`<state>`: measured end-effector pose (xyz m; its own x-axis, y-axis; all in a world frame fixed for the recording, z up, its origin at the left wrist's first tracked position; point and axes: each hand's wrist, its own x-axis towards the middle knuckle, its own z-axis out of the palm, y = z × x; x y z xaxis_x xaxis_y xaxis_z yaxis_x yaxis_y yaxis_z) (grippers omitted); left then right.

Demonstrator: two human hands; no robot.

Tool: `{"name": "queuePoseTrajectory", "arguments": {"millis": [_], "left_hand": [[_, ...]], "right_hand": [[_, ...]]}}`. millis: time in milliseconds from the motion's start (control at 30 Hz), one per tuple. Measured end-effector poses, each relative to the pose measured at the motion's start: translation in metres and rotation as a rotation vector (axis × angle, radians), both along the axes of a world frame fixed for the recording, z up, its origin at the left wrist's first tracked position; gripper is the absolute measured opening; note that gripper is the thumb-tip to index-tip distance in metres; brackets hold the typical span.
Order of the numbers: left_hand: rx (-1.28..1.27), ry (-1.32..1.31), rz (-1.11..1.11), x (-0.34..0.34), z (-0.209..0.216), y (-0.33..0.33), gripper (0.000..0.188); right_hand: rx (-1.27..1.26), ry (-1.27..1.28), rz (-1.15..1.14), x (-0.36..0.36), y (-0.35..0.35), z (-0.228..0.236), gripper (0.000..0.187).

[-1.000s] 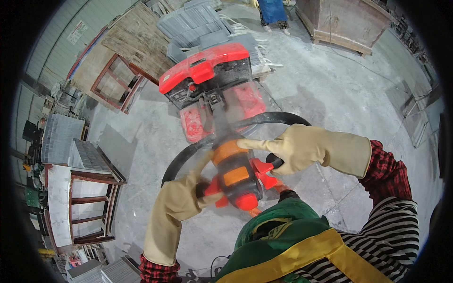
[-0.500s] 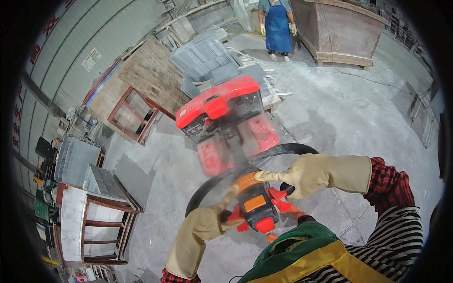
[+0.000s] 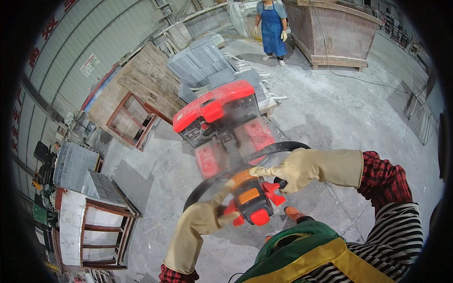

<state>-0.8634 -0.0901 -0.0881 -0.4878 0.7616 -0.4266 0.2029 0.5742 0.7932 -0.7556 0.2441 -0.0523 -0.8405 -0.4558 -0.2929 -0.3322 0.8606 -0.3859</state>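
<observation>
Head view: the control head [image 3: 250, 194] of the red machine [image 3: 212, 111] is between the fingers of your two gloved hands; you seem to be at the step of steering. The next move probably calls for an even hold on both sides. Your left hand [image 3: 202, 218] reaches up from below, your right hand [image 3: 298, 170] comes from the right; the fingers are closed around its side grips, index fingers stretched toward its orange part. The black loop [image 3: 200, 192] curves beyond your fingertips.
</observation>
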Motion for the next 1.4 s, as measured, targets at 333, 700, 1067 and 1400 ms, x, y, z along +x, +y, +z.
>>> {"name": "queuePoseTrajectory", "arguments": {"millis": [333,700,1067,1400], "left_hand": [[0.158,-0.474,0.327,-0.002,-0.005,0.002,0.09],[0.145,0.049,0.047,-0.01,-0.018,-0.011,0.09],[0.219,-0.442,0.34,-0.009,0.0,0.004,0.067],[0.276,-0.679,0.468,-0.008,0.01,0.001,0.077]], "right_hand": [[0.053,-0.1,-0.053,-0.006,-0.01,0.013,0.099],[0.092,-0.144,-0.1,-0.007,-0.015,0.02,0.099],[0.104,-0.167,-0.125,-0.002,-0.017,0.027,0.09],[0.029,-0.086,-0.097,-0.015,-0.015,0.014,0.091]]}}
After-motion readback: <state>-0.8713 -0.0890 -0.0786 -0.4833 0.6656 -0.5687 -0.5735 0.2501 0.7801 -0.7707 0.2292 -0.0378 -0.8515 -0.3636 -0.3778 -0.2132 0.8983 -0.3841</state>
